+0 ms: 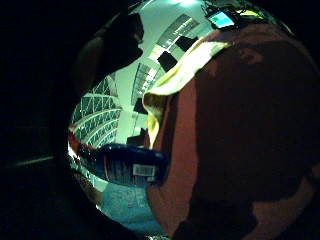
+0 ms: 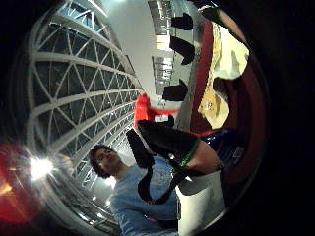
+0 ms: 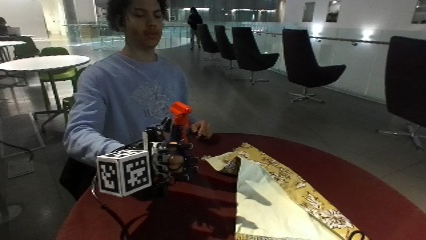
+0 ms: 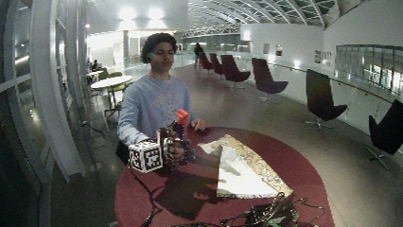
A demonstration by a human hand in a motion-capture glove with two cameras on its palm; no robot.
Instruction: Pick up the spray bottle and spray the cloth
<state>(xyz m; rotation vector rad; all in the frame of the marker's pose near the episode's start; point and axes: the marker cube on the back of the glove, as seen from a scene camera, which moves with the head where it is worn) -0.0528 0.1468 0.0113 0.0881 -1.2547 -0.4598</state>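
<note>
We've got the bottle up off the table, our right hand curled round it, orange nozzle topmost. The cloth lies just beside. Next, we reckon: aim and squeeze.

A person seated at the far-left edge of the table raises the gloved right hand above the tabletop — fingers curled around the spray bottle, held upright — while the bare left hand rests flat, farther back and to the right.
</note>
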